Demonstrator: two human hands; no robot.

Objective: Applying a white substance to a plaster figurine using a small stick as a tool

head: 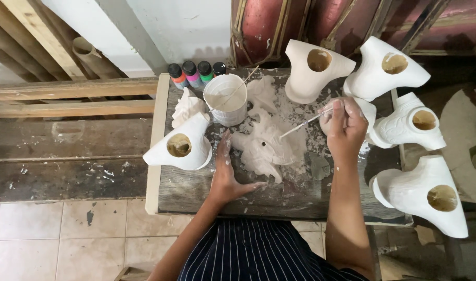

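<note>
From the head camera, the white plaster figure (263,148) is lying on the desk (196,190), long axis slanting from upper left to lower right. The left hand (226,177) is pressing beside its left edge, fingers (225,143) spread and touching it. The right hand (344,124), up and to the right, is pinching a thin brush (305,124) whose tip is reaching the figure.

Matt white plaster mask (264,148) on a rough, paint-spattered wooden table (279,195); beside the mask, a smooth plastic cup (226,99).
</note>
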